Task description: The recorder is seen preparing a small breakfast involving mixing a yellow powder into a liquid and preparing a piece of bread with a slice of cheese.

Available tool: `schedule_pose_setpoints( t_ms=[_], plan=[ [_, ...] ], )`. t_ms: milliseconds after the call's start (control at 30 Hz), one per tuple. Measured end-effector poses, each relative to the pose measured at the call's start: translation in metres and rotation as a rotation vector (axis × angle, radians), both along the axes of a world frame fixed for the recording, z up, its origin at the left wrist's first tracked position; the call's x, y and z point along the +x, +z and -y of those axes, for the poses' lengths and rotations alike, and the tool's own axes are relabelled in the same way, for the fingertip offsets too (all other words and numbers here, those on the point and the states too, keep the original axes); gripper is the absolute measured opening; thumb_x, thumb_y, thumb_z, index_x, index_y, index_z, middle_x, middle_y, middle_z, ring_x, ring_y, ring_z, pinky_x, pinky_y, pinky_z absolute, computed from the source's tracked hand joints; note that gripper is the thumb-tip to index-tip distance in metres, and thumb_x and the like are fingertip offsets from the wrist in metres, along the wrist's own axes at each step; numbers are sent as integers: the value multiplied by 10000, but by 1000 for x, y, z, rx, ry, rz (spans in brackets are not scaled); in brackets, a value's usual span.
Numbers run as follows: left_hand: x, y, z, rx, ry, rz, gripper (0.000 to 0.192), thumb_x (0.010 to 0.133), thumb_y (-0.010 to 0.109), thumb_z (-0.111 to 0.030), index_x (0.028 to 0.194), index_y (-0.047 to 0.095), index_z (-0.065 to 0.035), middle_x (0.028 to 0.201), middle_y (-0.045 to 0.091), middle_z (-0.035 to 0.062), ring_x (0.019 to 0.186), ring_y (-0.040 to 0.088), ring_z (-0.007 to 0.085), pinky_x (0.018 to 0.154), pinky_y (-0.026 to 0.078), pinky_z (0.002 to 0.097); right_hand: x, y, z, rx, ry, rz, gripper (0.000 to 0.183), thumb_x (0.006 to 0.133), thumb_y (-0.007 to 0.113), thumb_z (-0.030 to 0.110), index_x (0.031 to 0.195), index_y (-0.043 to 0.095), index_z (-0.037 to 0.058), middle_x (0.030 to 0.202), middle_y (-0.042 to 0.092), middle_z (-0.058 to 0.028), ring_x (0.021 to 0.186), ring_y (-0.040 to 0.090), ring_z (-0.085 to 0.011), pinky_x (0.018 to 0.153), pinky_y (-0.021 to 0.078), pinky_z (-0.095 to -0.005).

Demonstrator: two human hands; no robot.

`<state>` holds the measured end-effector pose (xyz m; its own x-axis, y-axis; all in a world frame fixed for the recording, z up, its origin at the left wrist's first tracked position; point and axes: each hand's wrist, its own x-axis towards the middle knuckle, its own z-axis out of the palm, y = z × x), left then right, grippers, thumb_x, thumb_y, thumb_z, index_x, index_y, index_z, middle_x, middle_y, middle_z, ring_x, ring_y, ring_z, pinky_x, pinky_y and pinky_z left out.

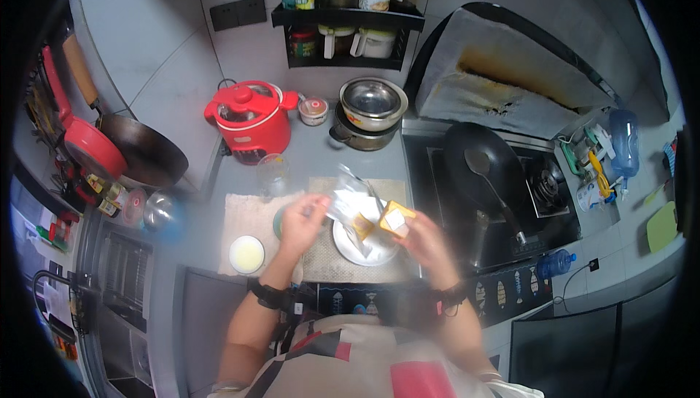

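Observation:
My left hand (302, 224) pinches the edge of a clear plastic bag (345, 201) above a white plate (358, 257). Inside or behind the bag is a brown-edged piece of bread (362, 226); glare makes it hard to tell which. In my right hand (427, 240) is a square slice of bread (396, 220) with a whitish square patch on its face, held over the plate's right rim. A thin dark utensil (374, 193) leans by the plate. Left of my left hand, a small white bowl (246, 254) holds something pale yellow. A green round object (278, 224) is mostly hidden behind that hand.
Cloth mats (322, 269) lie under the plate and bowl. A clear glass (272, 174), a red electric cooker (252, 124) and stacked bowls (373, 105) stand behind. On the right is a stove with a black wok (481, 163) and spatula (500, 204); the sink (123, 343) is left.

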<state>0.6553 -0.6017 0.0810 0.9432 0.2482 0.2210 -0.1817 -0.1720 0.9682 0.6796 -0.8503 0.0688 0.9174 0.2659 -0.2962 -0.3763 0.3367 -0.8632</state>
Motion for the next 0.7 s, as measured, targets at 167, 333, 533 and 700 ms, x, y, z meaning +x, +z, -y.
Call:
schedule_pose_setpoints(
  t_ms=[167, 333, 533, 700],
  plan=[
    [-2, -19, -37, -430, 34, -167, 184, 787, 595, -139, 907, 594, 0, 760, 591, 19, 644, 517, 62, 582, 425, 202, 16, -40, 4, -659, 196, 169, 340, 791, 565, 93, 1101, 484, -21, 865, 580, -79, 745, 584, -131, 602, 487, -219],
    [-26, -28, -41, -406, 51, -339, 158, 781, 588, -141, 859, 590, -3, 752, 586, 12, 621, 529, 87, 571, 434, 216, 22, -48, -4, -214, 186, -128, 330, 792, 567, 111, 1077, 481, -32, 888, 573, -100, 769, 601, -149, 561, 535, -216],
    [-30, -38, 19, 383, -101, -26, 226, 722, 641, -227, 660, 528, -42, 651, 596, 94, 554, 588, 230, 488, 448, 297, 10, -27, -26, -252, 182, -46, 335, 782, 595, 118, 1065, 487, -27, 897, 572, -86, 735, 593, -122, 541, 517, -203],
    [-21, -16, 48, 582, -95, -116, 351, 665, 689, -349, 772, 518, -62, 552, 549, 146, 552, 579, 317, 477, 443, 360, -5, -30, -33, -400, 82, 251, 337, 757, 622, 86, 1053, 500, -17, 807, 558, -40, 668, 555, -76, 577, 464, -189]
  ],
)
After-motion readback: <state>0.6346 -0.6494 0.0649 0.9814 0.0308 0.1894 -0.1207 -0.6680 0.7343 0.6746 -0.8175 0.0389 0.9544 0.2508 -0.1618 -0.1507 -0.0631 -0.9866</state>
